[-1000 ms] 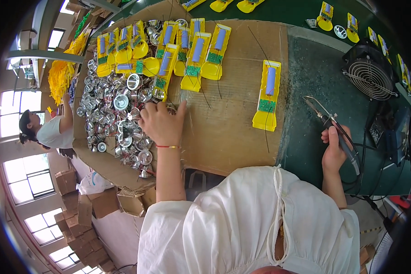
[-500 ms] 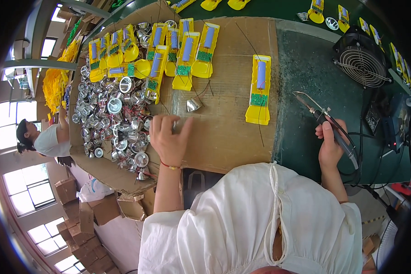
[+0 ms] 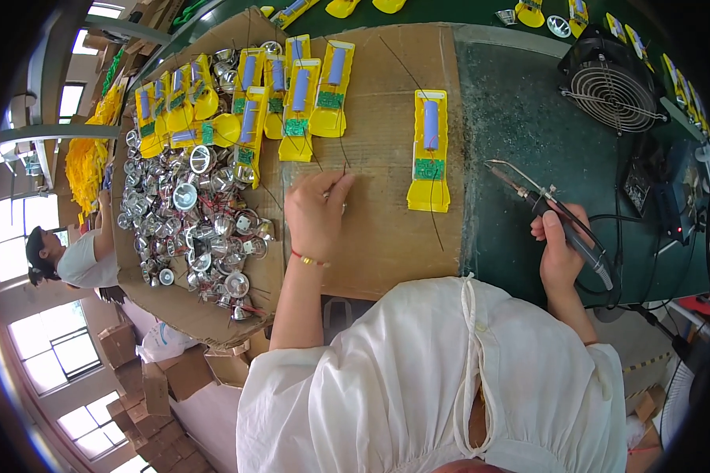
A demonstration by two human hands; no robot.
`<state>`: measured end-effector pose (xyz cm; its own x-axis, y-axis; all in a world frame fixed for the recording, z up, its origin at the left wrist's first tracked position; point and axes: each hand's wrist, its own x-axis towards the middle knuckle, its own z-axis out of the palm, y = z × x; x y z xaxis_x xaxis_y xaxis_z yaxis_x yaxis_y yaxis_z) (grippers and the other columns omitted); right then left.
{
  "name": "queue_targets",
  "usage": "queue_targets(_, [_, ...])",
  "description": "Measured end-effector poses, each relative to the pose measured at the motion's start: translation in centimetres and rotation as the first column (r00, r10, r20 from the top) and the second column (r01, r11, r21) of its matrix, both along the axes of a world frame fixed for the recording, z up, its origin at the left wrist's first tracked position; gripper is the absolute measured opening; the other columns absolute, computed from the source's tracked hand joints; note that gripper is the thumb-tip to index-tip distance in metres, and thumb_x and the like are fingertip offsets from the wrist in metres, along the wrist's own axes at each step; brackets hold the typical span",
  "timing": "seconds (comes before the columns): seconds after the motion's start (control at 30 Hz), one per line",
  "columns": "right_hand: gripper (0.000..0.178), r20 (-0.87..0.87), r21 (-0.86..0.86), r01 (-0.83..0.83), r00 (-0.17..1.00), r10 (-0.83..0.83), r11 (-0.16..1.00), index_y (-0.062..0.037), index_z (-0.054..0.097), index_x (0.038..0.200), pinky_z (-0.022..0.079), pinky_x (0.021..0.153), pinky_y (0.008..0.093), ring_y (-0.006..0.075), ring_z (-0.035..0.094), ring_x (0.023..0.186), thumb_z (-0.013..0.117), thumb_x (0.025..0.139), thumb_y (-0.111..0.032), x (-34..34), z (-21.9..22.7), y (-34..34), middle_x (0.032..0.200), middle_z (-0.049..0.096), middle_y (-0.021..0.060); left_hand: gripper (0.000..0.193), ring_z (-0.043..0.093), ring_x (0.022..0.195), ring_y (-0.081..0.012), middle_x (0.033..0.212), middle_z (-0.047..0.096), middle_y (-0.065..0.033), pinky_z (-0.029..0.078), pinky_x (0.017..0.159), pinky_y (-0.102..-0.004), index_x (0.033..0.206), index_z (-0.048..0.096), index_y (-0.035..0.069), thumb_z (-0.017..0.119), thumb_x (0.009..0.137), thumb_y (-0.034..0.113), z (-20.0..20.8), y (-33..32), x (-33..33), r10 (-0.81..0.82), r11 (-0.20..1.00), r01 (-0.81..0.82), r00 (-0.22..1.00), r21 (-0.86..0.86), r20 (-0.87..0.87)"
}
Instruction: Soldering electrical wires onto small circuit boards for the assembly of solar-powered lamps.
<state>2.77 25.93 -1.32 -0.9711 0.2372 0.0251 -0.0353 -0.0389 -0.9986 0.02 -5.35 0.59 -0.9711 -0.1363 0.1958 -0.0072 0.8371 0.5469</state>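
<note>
My right hand (image 3: 561, 248) is wrapped round a soldering iron (image 3: 538, 202) with a thin metal tube along it, its tip pointing left over the green mat. On the cardboard, my left hand (image 3: 314, 214) is closed, thumb and index finger together, over a small silver reflector cup (image 3: 344, 206). Only a glint of that cup shows; the hand hides the rest. Between my hands lies a yellow torch housing (image 3: 428, 195) with a purple battery cell (image 3: 431, 124), a green circuit board (image 3: 429, 169) and dark wires sticking out at both ends.
A cardboard box (image 3: 205, 315) at left holds many reflector cups (image 3: 185, 197); several yellow housings (image 3: 298, 102) lie by its far side. A black fan (image 3: 614, 94) stands far right, near a blue device (image 3: 677, 201) with cables. Beyond the box, another person (image 3: 79, 256) works.
My left hand has moved over the loose reflector cup and closed its fingers there, covering it. My right hand still holds the soldering iron. The whole view has shifted slightly.
</note>
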Motion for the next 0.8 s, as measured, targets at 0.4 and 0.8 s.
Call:
queue_targets(0.4, [0.013, -0.089, 0.279, -0.298, 0.938, 0.334, 0.913, 0.0034, 0.052, 0.086, 0.047, 0.056, 0.0242, 0.0137, 0.057, 0.063, 0.061, 0.079, -0.003, -0.3, 1.2, -2.0, 0.071, 0.059, 0.0108, 0.008, 0.056, 0.064, -0.0183, 0.07, 0.059, -0.0095, 0.046, 0.059, -0.0276, 0.079, 0.066, 0.0, 0.067, 0.076, 0.008, -0.5, 6.0, 1.0, -0.136, 0.946, 0.098, 0.985, 0.31, 0.103])
queue_targets(0.8, [0.016, -0.09, 0.215, -0.229, 0.963, 0.253, 0.949, 0.0016, 0.057, 0.084, 0.043, 0.051, 0.0208, 0.0069, 0.054, 0.056, 0.067, 0.077, -0.009, -0.9, 0.5, -3.6, 0.065, 0.06, 0.0042, 0.01, 0.056, 0.061, -0.0169, 0.078, 0.057, -0.0093, 0.046, 0.055, -0.0263, 0.076, 0.064, -0.003, 0.067, 0.076, 0.007, -1.1, 6.9, 0.3, -0.111, 0.887, 0.059, 0.99, 0.458, 0.088])
